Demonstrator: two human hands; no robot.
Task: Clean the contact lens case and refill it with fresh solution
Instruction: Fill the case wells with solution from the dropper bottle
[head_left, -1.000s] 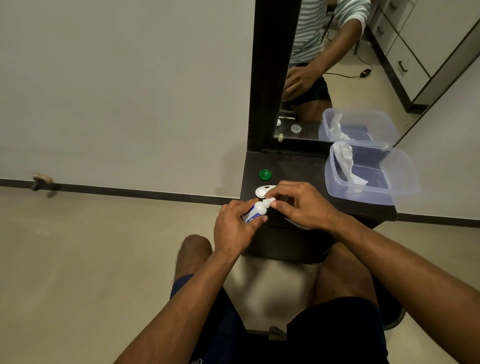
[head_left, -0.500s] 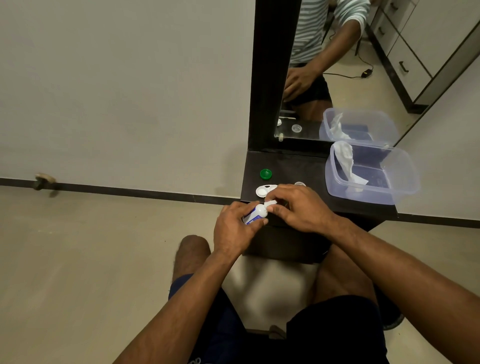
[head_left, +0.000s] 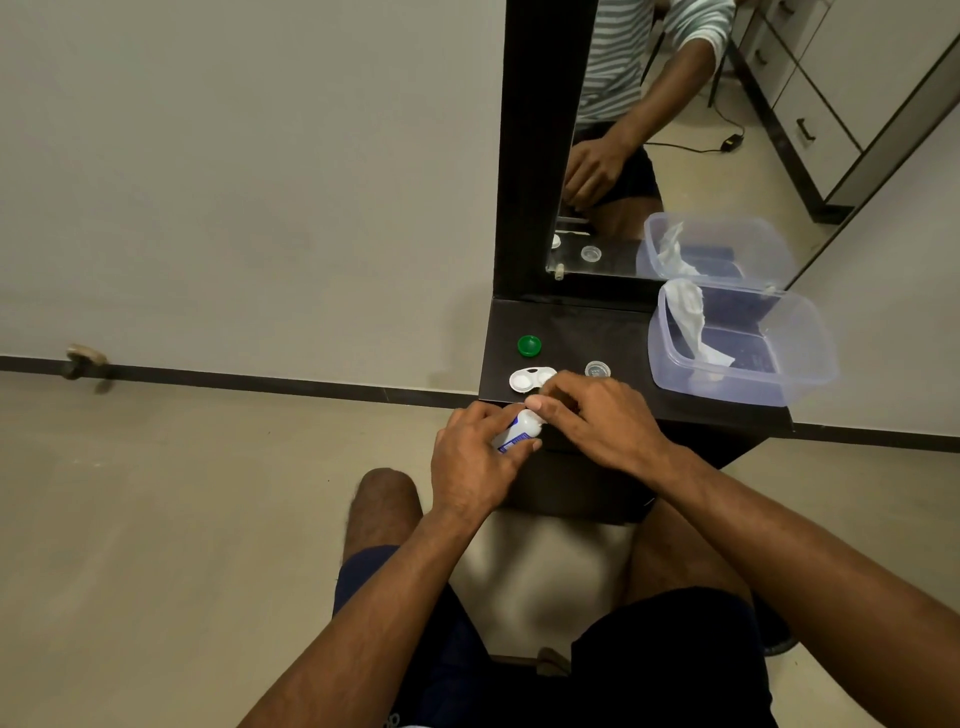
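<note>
left hand (head_left: 475, 457): fingers curled round the solution bottle (head_left: 519, 430), thumb pressed on its side; holds it tilted, nozzle end toward 1 o'clock, just off the near edge of the shelf (head_left: 613, 332).
right hand (head_left: 597, 415): fingers curled, thumb and fingertips pinched at the bottle's top end; the cap itself is hidden under the fingers, so can't tell if it is on or off.
solution bottle: small, white with blue label, between both hands at frame centre; only the mid body shows.
lens case (head_left: 531, 379): white, two wells, both open, flat on the dark shelf at 12 o'clock of the bottle; right-hand fingertips overlap its right well in view, contact not clear.
green cap (head_left: 529, 345): on the shelf at 12 o'clock of the case, apart from it.
clear cap (head_left: 597, 369): on the shelf at 3 o'clock of the case, just beyond the right hand's knuckles.
plastic tub (head_left: 810, 353): clear, at 3 o'clock end of the shelf, crumpled white tissue (head_left: 693, 325) inside against its left wall.
mirror (head_left: 675, 130): upright behind the shelf at 12 o'clock, dark frame; reflects tub, caps, a striped sleeve and arm.
floor (head_left: 182, 519): beige; person's knees below the shelf.
</note>
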